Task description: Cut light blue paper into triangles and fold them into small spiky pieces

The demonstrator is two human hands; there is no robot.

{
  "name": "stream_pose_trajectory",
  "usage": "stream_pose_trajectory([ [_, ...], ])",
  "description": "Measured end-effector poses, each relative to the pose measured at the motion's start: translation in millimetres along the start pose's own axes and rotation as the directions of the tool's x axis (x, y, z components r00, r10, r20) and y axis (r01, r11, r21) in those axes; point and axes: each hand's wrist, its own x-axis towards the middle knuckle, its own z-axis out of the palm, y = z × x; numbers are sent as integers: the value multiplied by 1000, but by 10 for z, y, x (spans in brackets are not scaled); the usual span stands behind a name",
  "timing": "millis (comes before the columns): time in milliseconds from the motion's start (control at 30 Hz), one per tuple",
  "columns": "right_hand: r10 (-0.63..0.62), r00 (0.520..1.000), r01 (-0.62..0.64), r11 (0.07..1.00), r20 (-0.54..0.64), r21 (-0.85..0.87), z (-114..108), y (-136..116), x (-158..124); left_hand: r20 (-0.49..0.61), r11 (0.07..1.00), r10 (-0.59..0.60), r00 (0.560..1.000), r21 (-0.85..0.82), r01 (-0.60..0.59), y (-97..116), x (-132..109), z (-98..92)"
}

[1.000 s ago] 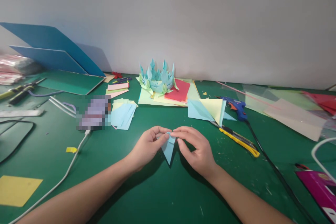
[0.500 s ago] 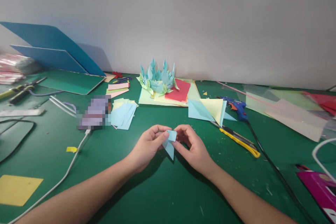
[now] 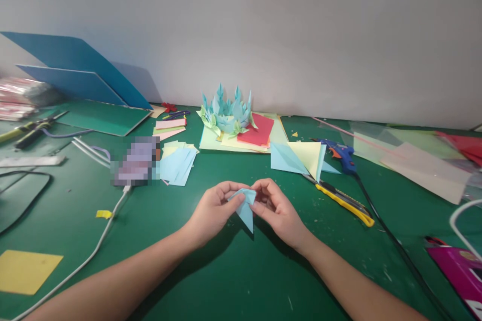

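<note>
A small light-blue folded paper is held above the green table, its pointed end hanging downward. My left hand grips it from the left, the thumb lying on its front and the fingers behind. From the right, my right hand pinches its edge between thumb and fingers. Some fingertips are hidden behind the paper. Beyond my hands stands a blue and green folded-paper crown, resting on stacked paper sheets.
Blue and yellow paper pieces, a yellow box cutter and a blue glue gun lie at right. At left are cut blue papers, a blurred phone with a white cable, and pliers.
The folded paper has turned in my fingers, so its top flap now spreads wider and its point hangs slightly lower and further right. Both hands stay almost in place.
</note>
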Motion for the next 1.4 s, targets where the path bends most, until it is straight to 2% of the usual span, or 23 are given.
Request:
stream_pose_trajectory([
  [300,-9,999,10,1000,39,-9,-18,-22,-7,13,998,6,1000,64,-7,18,-9,10],
  [400,-25,997,29,998,69,-55,-24,-33,-12,13,980,36,999,195,-38,-12,-16,-3],
  [533,-60,997,65,987,39,-147,-13,-31,-6,43,894,124,991,429,-130,-48,-42,-16],
  [667,-70,997,72,989,25,-130,-10,3,1,78,842,143,987,514,-163,-40,-63,-9],
  [833,-102,995,104,988,21,-112,-17,18,2,115,830,169,979,519,-204,-65,-60,-17],
  [1133,-190,982,184,957,-5,-223,-20,-12,-2,141,797,188,972,557,-235,-53,-73,-23],
  [1233,-198,979,183,954,-41,-236,-20,-13,3,130,832,169,977,512,-212,-44,-71,-9],
  [1400,-173,982,152,964,-81,-218,-36,-30,20,65,941,93,994,321,-109,-46,-54,7],
])
